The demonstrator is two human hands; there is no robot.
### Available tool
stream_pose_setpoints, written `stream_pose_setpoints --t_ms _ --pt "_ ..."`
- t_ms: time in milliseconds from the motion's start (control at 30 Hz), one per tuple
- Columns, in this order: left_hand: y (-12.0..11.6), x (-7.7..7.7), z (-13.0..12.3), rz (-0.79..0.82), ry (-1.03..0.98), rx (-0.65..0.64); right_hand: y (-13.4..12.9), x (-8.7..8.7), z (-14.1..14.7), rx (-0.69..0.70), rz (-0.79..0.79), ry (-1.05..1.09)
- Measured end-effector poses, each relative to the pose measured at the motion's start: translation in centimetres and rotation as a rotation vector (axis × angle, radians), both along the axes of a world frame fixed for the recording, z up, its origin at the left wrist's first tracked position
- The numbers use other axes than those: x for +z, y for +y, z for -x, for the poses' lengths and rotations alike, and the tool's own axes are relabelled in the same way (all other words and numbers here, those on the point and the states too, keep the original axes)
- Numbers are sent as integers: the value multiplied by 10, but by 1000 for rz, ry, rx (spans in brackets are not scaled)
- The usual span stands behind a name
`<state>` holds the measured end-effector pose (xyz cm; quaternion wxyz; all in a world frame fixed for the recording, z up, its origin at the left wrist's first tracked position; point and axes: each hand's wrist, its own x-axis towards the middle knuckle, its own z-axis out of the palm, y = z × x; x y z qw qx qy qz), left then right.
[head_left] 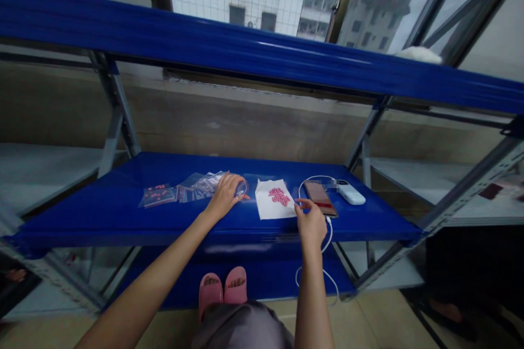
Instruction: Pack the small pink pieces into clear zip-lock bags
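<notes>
1. Left hand (225, 193): half-curled fingers hold a clear round container (242, 190).
2. Right hand (313, 223): fingertips nearly together at a white paper sheet's (265, 209) corner; grip unclear.
3. Small pink pieces (279, 197) lie on the sheet.

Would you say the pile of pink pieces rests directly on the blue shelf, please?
No, the pink pieces lie on the white paper, which rests on the blue shelf.

Both hands (226, 193) flank white paper (266, 211) bearing small pink pieces (279, 196) on a blue shelf (245, 223).
</notes>
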<state>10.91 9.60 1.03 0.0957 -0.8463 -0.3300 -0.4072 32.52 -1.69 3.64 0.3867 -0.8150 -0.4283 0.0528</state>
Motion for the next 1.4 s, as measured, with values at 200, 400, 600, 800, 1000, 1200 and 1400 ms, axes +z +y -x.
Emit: stream_pose_setpoints --t_ms 200,400,600,800,1000,1200,1400 --pt "9 -11 -8 0 -44 -15 14 -13 -3 40 204 -321" --pt "9 -13 -6 67 -96 39 30 -28 4 -64 143 -411" --pt "3 -11 -5 59 -66 63 29 -40 7 -76 56 -455" --pt "3 -10 -5 56 -16 73 26 -42 5 -62 15 -462" --pt "4 -11 -6 67 -10 57 23 -30 11 -54 -58 -398" --pt "2 -8 -6 82 -25 64 34 12 49 238 -212 -81" --pt "1 -8 -6 100 -131 96 53 29 91 404 -90 -138"
